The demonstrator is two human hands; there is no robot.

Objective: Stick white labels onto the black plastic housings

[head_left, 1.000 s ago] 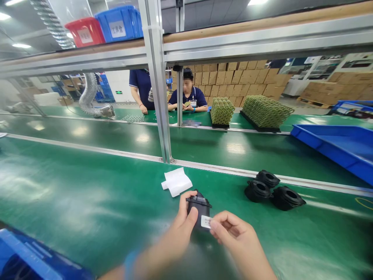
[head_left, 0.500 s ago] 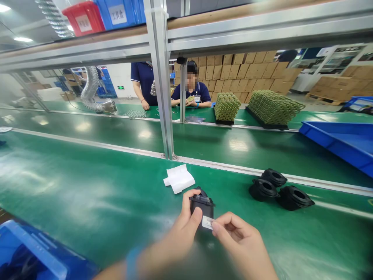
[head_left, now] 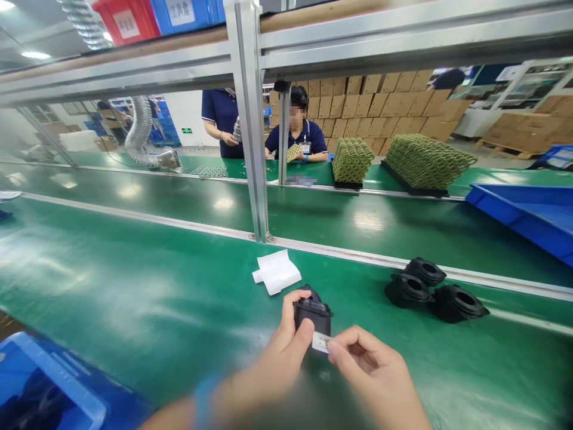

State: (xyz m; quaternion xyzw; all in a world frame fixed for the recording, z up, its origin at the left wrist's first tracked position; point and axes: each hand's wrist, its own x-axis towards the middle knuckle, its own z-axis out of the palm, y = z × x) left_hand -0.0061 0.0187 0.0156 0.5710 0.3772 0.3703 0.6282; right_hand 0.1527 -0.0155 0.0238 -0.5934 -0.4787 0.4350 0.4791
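The left hand (head_left: 273,358) is gripping a black moulded rubber part (head_left: 313,316) over the green conveyor belt (head_left: 134,280); the right hand (head_left: 373,376) is pinching a white label (head_left: 320,343) against that part's face; a folded white paper (head_left: 277,272) and three similar black parts (head_left: 436,289) are lying just beyond.

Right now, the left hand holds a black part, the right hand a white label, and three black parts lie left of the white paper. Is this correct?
No: the three black parts lie right of the white paper, as the head view shows. The black part in the left hand and the white label in the right hand are right.
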